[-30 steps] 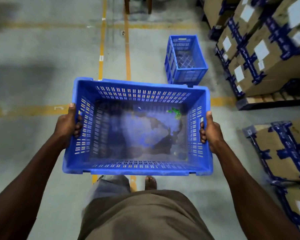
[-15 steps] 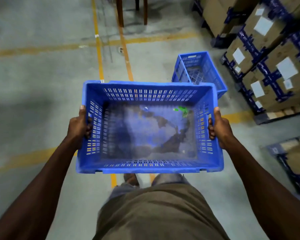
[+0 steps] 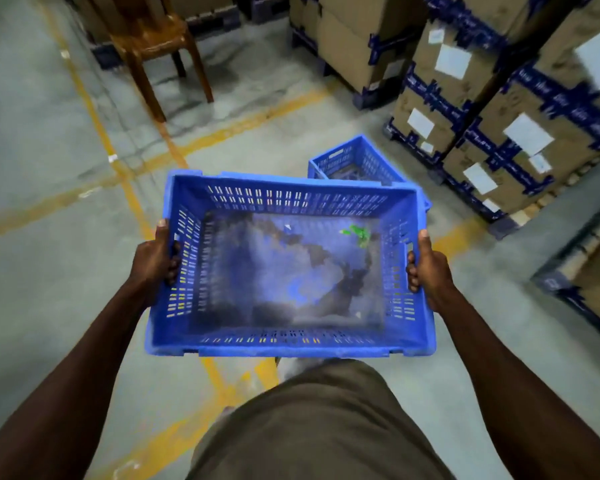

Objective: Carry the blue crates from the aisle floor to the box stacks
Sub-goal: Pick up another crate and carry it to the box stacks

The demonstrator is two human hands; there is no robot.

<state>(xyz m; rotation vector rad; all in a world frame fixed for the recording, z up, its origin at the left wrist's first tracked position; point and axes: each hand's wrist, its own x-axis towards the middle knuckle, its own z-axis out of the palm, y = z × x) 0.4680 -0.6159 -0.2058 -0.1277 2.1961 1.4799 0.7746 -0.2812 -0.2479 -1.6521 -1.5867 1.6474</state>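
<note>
I hold a blue slotted crate (image 3: 291, 344) in front of my waist, above the floor. Its bottom is dirty, with a green scrap near the far right corner. My left hand (image 3: 155, 259) grips its left wall and my right hand (image 3: 426, 266) grips its right wall, thumbs over the rim. A second blue crate (image 3: 352, 161) rests on the floor just beyond, partly hidden behind the carried crate's far right corner. It lies close to the stacks of cardboard boxes (image 3: 520, 133) with blue tape on pallets at the right.
A brown chair (image 3: 153, 39) stands at the top left beside yellow floor lines (image 3: 132, 188). More taped boxes (image 3: 347, 36) stand on a pallet at the top centre, and another low box stack (image 3: 593, 271) sits at the right edge. Grey concrete floor spreads to the left.
I have walked forward with the crate: the floor crate and box stacks are nearer, and the floor crate now sits partly behind the carried one. The chair has come into view.
</note>
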